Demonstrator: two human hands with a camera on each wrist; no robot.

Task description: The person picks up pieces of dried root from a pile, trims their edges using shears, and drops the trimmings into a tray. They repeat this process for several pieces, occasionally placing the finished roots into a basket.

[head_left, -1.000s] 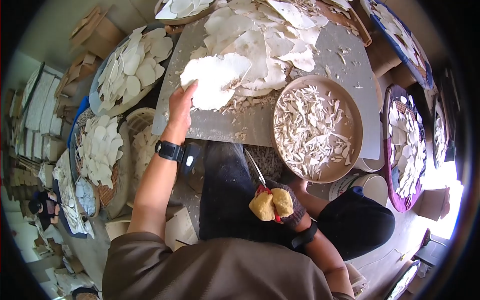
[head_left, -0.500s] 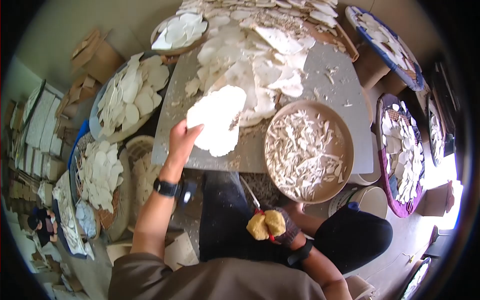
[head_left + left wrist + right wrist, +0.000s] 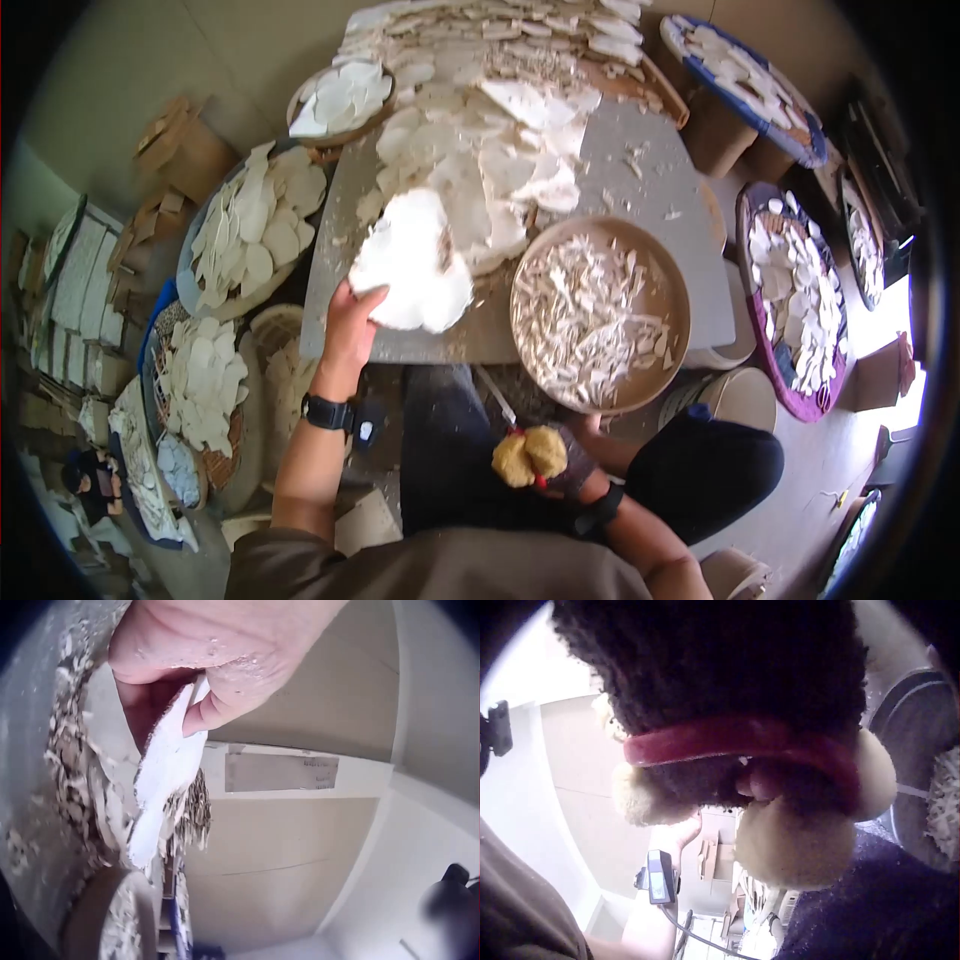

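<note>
My left hand [image 3: 348, 325] pinches the lower left edge of a large, irregular white slab [image 3: 412, 270] above the near part of the grey table. In the left wrist view the thumb and fingers [image 3: 206, 667] hold the thin slab [image 3: 171, 761] nearly edge-on. My right hand [image 3: 572, 468], in a dark knitted glove, grips scissors with red handles [image 3: 735, 739] padded in yellow foam [image 3: 528, 457]. The scissors' metal blades [image 3: 497, 394] point up and left, below the table edge. More slabs [image 3: 440, 150] lie piled on the table beyond the held one.
A round tan tray [image 3: 683, 330] of white strips sits at the table's front right. Trays of white pieces stand left [image 3: 265, 225] and right [image 3: 795, 290]. A white bucket [image 3: 745, 395] is beside the right knee. Another person [image 3: 95, 480] is at far left.
The left hand has moved down and slightly left with the slab, which has turned. The right hand still grips the scissors. The head view has tilted, showing more of the table's far side.
</note>
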